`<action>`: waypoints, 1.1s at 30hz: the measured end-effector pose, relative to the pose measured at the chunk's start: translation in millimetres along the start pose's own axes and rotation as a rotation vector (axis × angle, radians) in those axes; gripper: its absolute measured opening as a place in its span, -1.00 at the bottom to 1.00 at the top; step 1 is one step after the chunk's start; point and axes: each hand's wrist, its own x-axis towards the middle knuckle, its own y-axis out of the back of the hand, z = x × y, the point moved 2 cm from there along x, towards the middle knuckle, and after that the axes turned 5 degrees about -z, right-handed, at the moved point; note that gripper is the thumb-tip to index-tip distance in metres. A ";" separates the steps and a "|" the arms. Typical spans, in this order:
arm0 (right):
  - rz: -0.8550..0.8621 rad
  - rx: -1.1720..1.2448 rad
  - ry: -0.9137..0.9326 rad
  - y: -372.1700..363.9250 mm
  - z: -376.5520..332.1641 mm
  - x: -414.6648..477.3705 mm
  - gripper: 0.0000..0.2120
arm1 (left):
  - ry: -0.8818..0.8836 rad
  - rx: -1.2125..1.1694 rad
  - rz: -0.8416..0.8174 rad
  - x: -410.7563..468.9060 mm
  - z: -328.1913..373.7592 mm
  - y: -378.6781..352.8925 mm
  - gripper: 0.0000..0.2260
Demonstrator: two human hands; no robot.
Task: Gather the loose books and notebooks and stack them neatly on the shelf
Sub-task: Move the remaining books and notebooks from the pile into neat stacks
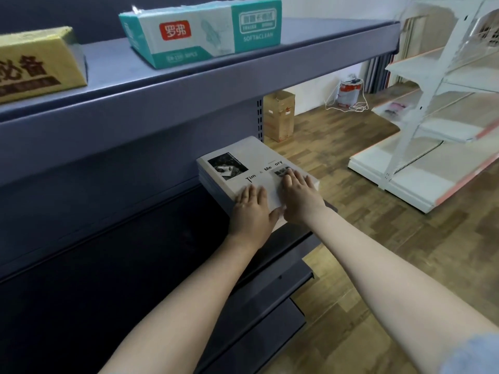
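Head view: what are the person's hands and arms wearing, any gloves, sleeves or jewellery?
Both the left hand and the right hand are bare: no gloves, and no rings or watch show. The forearms are uncovered. On the right arm, a light blue sleeve shows blurred at the frame's lower right corner.

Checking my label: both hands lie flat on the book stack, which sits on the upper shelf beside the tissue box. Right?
Wrong shelf. In the head view the book stack sits on the lower shelf, beneath the one carrying the tissue box. Both the left hand and right hand lie flat on it.
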 end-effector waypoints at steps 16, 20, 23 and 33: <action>-0.014 0.002 0.000 -3.1 -1.8 -3.1 -0.23 | -0.018 -0.054 -0.042 2.0 -7.2 -3.8 -0.39; 0.016 0.065 -0.008 -6.9 -6.1 -14.6 -0.28 | 0.013 -0.053 -0.148 6.3 -5.5 1.8 -0.37; 0.138 0.074 0.089 -18.6 -13.7 -33.8 -0.33 | 0.019 -0.071 -0.186 -0.1 -7.0 8.4 -0.30; 0.317 0.140 0.413 -11.5 -55.0 -71.3 -0.34 | 0.078 0.118 -0.150 -89.1 -57.5 7.2 -0.33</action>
